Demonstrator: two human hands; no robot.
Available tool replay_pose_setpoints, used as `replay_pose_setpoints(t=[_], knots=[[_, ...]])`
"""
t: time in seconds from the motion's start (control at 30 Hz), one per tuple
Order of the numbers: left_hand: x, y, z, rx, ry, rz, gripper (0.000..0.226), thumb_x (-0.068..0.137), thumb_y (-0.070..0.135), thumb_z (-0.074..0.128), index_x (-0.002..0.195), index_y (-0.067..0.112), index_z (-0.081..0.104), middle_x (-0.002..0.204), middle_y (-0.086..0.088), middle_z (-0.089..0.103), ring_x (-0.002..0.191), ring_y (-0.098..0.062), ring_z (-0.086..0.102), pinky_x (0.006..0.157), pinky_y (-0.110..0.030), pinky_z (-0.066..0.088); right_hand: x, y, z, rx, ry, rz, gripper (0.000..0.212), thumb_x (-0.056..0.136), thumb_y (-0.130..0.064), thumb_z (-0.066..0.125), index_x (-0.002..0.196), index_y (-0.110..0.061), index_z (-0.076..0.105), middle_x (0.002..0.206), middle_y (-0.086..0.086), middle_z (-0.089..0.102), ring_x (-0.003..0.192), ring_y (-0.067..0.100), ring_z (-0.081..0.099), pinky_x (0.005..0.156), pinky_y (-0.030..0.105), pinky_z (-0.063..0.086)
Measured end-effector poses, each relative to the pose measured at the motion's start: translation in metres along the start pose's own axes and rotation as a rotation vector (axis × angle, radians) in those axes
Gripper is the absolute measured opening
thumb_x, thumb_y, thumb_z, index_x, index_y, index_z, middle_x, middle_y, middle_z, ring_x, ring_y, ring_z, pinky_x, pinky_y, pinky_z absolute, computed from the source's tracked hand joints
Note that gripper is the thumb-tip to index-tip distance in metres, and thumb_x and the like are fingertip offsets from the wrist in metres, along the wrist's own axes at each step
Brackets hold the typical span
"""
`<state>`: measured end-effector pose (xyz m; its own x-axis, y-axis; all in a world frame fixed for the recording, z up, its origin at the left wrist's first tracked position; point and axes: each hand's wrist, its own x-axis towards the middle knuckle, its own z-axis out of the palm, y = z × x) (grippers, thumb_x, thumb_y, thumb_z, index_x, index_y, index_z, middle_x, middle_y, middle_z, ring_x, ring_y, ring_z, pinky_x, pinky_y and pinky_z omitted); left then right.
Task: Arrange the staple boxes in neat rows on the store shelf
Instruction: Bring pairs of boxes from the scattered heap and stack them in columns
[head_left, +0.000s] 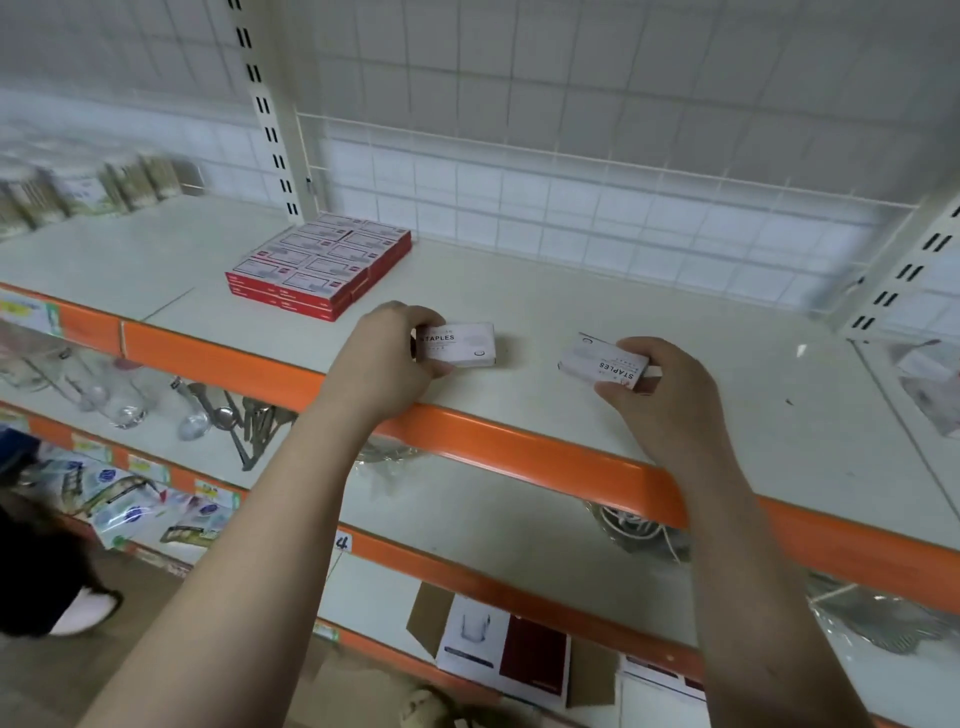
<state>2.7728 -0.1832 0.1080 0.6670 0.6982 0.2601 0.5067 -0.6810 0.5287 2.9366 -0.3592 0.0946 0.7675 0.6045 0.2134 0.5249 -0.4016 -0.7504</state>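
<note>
A: Shelf (597, 306) first — pale board, orange front lip, wire grid along the back edge. Mostly bare.

B: Then the block of staple boxes (319, 262). Sits toward the back left corner, close by the slotted upright. Two columns wide, stacked at least two high, red sides flush. Probably the pattern to match — rows run from the back edge toward the front.

A: Left hand (387, 358) next. Reaches over the front edge, fingers and thumb curled round the end of a white staple box (460, 344). Box flat on the board or just off it — cannot tell which — label up, long side roughly square to the front lip. Likely being squared up, well apart from the red block.

B: Right hand (662, 382)?

A: Also over the front edge, further right. Pinches a second staple box (602, 361) between thumb and fingers, clamped on its near end. Tilted, label upside down to the wearer, far corner up off the board. Seemingly mid-turn or awaiting a slot beside the first.

B: Gap between the two white boxes — clear, not touching.

A: Judged early on: one block built, two loose boxes in hand. Risk — white boxes started too near the front lip for a row to align with the block.
</note>
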Motion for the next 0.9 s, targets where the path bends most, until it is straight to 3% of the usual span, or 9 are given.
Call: replay_pose_setpoints(t=[0.17,0.33,0.57,0.77,0.9], knots=[[0.039,-0.033,-0.007,0.030,0.008,0.024,0.037,0.075,0.013,0.072,0.111,0.015,0.064,0.104,-0.005,0.059,0.082,-0.016,0.050,0.072,-0.019,0.033,0.034,-0.023,0.030,0.119,-0.023,-0.016,0.035,0.078,-0.012,0.072,0.112,-0.018,0.062,0.098,-0.005,0.064,0.086,0.013,0.062,0.068,0.012,0.043],[0.104,-0.048,-0.017,0.068,-0.032,0.056,0.038,0.077,0.016,0.072,0.113,0.014,0.063,0.100,-0.003,0.057,0.083,-0.014,0.046,0.071,-0.019,0.031,0.075,-0.041,0.045,0.168,0.005,0.029,0.033,0.078,-0.009,0.071,0.107,-0.021,0.063,0.093,-0.002,0.064,0.077,0.013,0.061,0.053,0.004,0.040],[0.188,-0.064,-0.005,0.071,-0.165,0.095,0.037,0.073,0.019,0.071,0.110,0.021,0.063,0.108,0.001,0.059,0.082,-0.013,0.049,0.076,-0.020,0.037,0.106,-0.052,0.049,0.147,0.066,0.098,0.032,0.078,-0.007,0.070,0.104,-0.023,0.061,0.083,-0.011,0.058,0.071,0.009,0.058,0.055,0.009,0.041],[0.219,-0.076,0.009,0.124,-0.248,0.133,0.042,0.077,0.017,0.069,0.119,0.016,0.059,0.120,-0.002,0.058,0.108,-0.020,0.053,0.090,-0.026,0.040,0.110,-0.060,0.057,0.119,0.068,0.165,0.031,0.078,-0.006,0.070,0.102,-0.024,0.061,0.085,-0.007,0.059,0.074,0.014,0.059,0.061,0.015,0.043],[0.230,-0.088,0.017,0.184,-0.308,0.150,0.039,0.080,0.011,0.061,0.119,0.015,0.058,0.123,-0.004,0.057,0.114,-0.023,0.050,0.098,-0.032,0.041,0.104,-0.065,0.064,0.095,0.104,0.208,0.031,0.079,-0.005,0.068,0.101,-0.025,0.060,0.085,-0.009,0.058,0.072,0.009,0.057,0.060,0.014,0.041]])
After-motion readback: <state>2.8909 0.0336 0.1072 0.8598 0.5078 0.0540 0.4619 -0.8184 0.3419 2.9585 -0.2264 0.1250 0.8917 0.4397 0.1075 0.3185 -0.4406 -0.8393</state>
